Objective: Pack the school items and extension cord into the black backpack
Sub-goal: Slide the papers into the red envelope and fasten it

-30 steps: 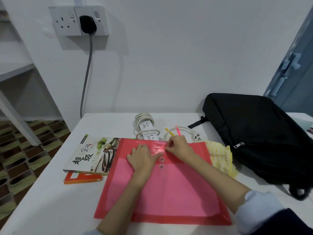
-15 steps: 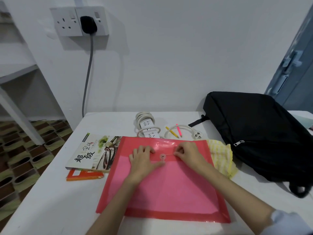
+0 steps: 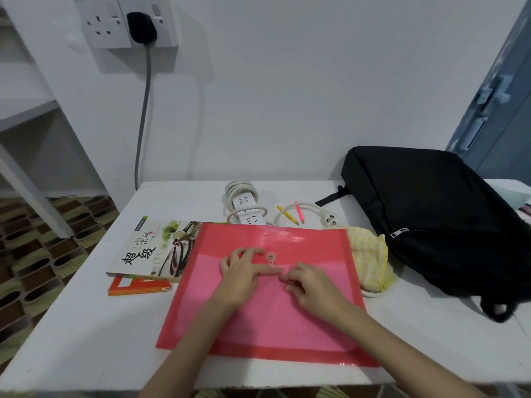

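red envelope folder flat on table under both hands | left hand fingers spread, pressing flap beside string button | right hand fingertips pinching, probably string, unclear | advice: hold flap down, wind taut | black backpack right of fingers, zipped.

flap down, hands drawn back

the red folder flap, lifted and glossy a second ago, now lies flat with its round button exposed. left hand has slid down from the top edge, fingers spread flat beside the button. right hand has left the flap corner, now below the button, fingertips pinched at the string there.
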Demonstrator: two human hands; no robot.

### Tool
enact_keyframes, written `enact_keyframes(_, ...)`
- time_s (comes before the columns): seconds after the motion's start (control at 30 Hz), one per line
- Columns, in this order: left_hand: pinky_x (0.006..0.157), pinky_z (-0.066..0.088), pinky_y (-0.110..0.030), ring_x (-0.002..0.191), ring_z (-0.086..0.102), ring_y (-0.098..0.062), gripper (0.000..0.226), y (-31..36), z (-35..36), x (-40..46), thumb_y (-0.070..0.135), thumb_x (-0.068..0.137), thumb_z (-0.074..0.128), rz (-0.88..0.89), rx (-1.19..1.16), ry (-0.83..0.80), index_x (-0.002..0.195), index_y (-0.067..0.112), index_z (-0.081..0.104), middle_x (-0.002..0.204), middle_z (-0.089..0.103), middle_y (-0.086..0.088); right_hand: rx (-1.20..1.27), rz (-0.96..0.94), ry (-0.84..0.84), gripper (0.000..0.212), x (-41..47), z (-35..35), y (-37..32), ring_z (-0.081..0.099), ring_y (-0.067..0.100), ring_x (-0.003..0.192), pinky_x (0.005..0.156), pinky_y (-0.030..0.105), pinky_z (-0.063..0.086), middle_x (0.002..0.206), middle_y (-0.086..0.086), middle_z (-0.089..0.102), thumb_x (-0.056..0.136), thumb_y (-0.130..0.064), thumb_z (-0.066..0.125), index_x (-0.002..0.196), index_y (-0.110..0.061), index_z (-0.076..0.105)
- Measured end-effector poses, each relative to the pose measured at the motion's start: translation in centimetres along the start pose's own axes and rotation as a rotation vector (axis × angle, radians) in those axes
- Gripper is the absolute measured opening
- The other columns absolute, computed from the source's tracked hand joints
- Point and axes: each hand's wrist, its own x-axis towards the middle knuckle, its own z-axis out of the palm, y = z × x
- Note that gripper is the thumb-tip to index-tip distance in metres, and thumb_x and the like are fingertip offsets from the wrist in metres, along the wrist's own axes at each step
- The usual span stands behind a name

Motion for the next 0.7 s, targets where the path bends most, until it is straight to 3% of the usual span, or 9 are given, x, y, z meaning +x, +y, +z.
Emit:
enact_keyframes(0.1,0.105,0.006,-0.035,0.14,0.008,-0.018,0.053,-0.3,-0.1,-0.6,0.008,0.094,0.036,0.025,-0.029,-0.064,0.119,0.051,0.054,0.148,0.026,0.015,0.034,0.008,-0.024,0.025,0.2,-0.3,-0.1,0.059,0.025,0.099,0.088,0.031,0.042,0.104,0.01,0.064,0.089,-0.011,0.058,0.112,-0.011,0.068)
enact_keyframes(0.17,0.106,0.005,-0.036,0.141,0.007,-0.015,0.046,-0.3,-0.1,-0.8,0.016,0.091,0.039,0.023,-0.088,-0.051,0.116,0.05,0.057,0.146,0.029,0.016,0.075,0.043,-0.009,0.021,0.3,-0.5,-0.1,0.061,0.022,0.097,0.085,0.023,0.04,0.102,0.007,0.066,0.086,-0.011,0.062,0.106,-0.011,0.07)
enact_keyframes(0.23,0.103,0.008,-0.034,0.14,0.011,-0.014,0.041,-0.3,-0.1,-0.9,0.033,0.082,0.037,0.011,-0.116,-0.028,0.111,0.049,0.061,0.141,0.034,0.017,0.108,0.071,0.001,0.015,0.4,-0.8,-0.1,0.062,0.016,0.092,0.08,0.019,0.039,0.089,-0.003,0.065,0.084,-0.011,0.065,0.097,-0.01,0.072)
enact_keyframes(0.33,0.097,0.009,-0.031,0.137,0.016,-0.012,0.045,-0.4,0.1,-1.0,0.048,0.069,0.036,0.013,-0.139,-0.015,0.104,0.045,0.064,0.135,0.038,0.018,0.103,0.079,-0.001,0.012,0.7,-1.1,-0.3,0.053,0.004,0.081,0.075,0.018,0.037,0.067,-0.02,0.047,0.085,-0.012,0.064,0.092,-0.01,0.073)
enact_keyframes(0.53,0.093,0.01,-0.03,0.134,0.021,-0.009,0.018,-0.5,0.5,-0.9,0.049,0.08,0.062,-0.012,-0.144,0.055,0.093,0.038,0.065,0.131,0.041,0.019,0.117,0.125,0.038,0.011,1.5,-1.2,-0.3,0.049,0.003,0.065,0.07,0.02,0.038,0.071,-0.01,0.062,0.082,-0.019,0.069,0.088,-0.011,0.074)
enact_keyframes(0.63,0.085,0.01,-0.027,0.132,0.025,-0.01,0.017,-0.2,1.2,-0.7,0.046,0.086,0.056,-0.041,-0.083,0.145,0.092,0.032,0.063,0.131,0.044,0.018,0.097,0.12,0.02,0.012,2.1,-1.0,-0.7,0.048,0.005,0.064,0.068,0.021,0.037,0.062,-0.017,0.048,0.083,-0.021,0.068,0.088,-0.011,0.073)
enact_keyframes(0.7,0.084,0.012,-0.026,0.13,0.03,-0.011,0.02,-0.1,1.6,-0.6,0.04,0.091,0.05,-0.06,-0.067,0.186,0.096,0.025,0.062,0.132,0.045,0.015,0.095,0.115,0.016,0.014,2.5,-0.8,-0.9,0.052,0.011,0.071,0.069,0.026,0.04,0.066,-0.01,0.053,0.083,-0.023,0.067,0.086,-0.011,0.073)
